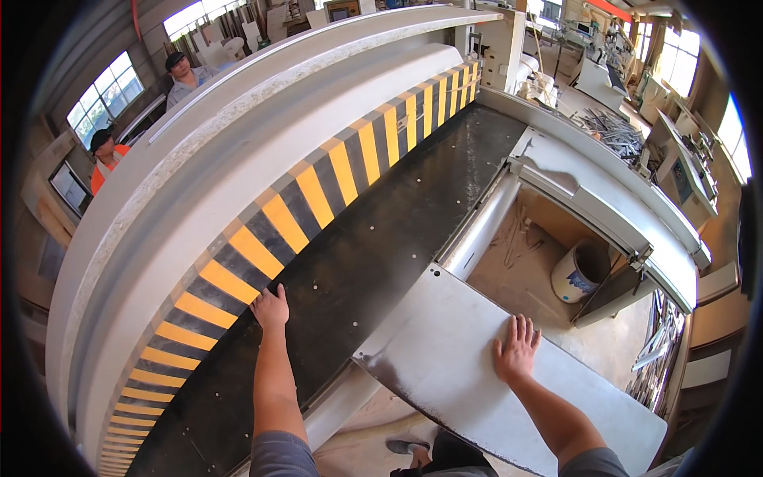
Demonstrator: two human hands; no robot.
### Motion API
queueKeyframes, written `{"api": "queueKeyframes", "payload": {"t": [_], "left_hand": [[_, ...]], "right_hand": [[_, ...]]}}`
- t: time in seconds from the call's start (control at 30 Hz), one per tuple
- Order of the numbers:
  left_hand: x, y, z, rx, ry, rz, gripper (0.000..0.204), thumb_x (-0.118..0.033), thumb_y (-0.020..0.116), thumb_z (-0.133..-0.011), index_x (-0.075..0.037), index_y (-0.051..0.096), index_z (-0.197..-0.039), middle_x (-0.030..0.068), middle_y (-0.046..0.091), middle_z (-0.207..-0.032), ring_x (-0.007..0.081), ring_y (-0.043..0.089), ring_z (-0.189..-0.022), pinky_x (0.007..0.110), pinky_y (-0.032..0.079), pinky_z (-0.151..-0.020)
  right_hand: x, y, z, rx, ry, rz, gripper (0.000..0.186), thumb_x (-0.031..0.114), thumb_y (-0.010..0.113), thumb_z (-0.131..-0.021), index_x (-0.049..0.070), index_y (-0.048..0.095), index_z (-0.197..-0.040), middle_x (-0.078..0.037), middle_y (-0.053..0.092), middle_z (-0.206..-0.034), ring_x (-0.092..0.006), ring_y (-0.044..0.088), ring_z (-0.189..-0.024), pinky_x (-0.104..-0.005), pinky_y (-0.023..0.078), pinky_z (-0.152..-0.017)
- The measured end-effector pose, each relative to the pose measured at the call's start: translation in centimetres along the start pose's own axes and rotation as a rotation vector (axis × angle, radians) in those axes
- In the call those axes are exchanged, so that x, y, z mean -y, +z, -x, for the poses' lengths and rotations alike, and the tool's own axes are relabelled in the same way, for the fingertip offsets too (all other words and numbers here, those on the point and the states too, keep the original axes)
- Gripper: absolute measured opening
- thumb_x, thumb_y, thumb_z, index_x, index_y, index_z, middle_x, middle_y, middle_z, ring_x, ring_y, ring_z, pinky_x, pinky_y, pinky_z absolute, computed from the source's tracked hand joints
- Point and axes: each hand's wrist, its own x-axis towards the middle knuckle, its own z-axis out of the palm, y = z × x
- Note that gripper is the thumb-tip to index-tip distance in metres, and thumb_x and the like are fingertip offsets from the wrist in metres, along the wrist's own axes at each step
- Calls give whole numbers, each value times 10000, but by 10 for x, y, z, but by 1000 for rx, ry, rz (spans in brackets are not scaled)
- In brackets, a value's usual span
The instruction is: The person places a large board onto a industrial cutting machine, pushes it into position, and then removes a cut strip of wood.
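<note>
My left hand (pixel 271 308) reaches over the black machine bed (pixel 362 254), its fingertips at the lower edge of the yellow-and-black striped guard beam (pixel 280 219). Those fingers look stretched out, and I see nothing held in them, though their undersides are hidden. On the pale grey table plate (pixel 445 338) that juts out from the bed, my right hand (pixel 518 347) lies palm down with its fingers extended, near the plate's far right edge. Several small pale dots mark the black bed's surface.
Behind the plate, a frame opening holds a white bucket (pixel 579 271). A long grey rail (pixel 602 211) closes the right side. Thin offcut strips (pixel 658 350) lie piled at the right. Two people (pixel 181 79) are beyond the big grey beam (pixel 262 99).
</note>
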Motion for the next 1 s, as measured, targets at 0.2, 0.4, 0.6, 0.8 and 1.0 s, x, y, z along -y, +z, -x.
{"api": "queueKeyframes", "payload": {"t": [0.2, 0.4, 0.6, 0.8, 1.0], "left_hand": [[0, -8, 34, -105, 146, 16, 781, -574, 513, -988, 12, 435, -1499, 184, 437, -1561, 361, 387, -1444, 483, 245, -1236], [46, -2, 73, -150, 200, -54, 827, -585, 554, -971, 3, 385, -1527, 212, 426, -1540, 368, 374, -1445, 517, 232, -1237], [35, -30, 175, -100, 262, 44, 657, -496, 642, -952, -25, 530, -1396, 180, 550, -1340, 362, 506, -1255, 515, 372, -1115], [68, -57, 309, -114, 250, 249, 430, -331, 789, -863, -105, 624, -1190, 120, 607, -1177, 385, 601, -1089, 512, 477, -930], [69, -247, 404, -178, 460, 236, 523, -240, 798, -851, -117, 621, -1328, 162, 647, -1068, 410, 624, -959, 495, 515, -828]], "right_hand": [[-9, 9, 1, -51, -1, 2, 733, 376, 534, -968, 33, 299, -1571, -147, 288, -1648, -330, 174, -1556, -551, 63, -1268], [-13, 25, 0, -90, -50, -26, 731, 402, 524, -975, 20, 317, -1562, -162, 304, -1636, -345, 192, -1547, -571, 70, -1261], [-33, 36, 1, -174, -32, -42, 728, 405, 539, -966, 33, 337, -1557, -155, 331, -1620, -344, 220, -1535, -593, 89, -1251], [-38, 44, 0, -141, -33, -64, 760, 451, 535, -971, 39, 324, -1573, -125, 298, -1654, -327, 205, -1550, -592, 76, -1253], [-48, 39, 0, -121, -79, -84, 774, 481, 528, -980, 29, 330, -1577, -131, 288, -1664, -333, 209, -1551, -605, 71, -1249]]}}
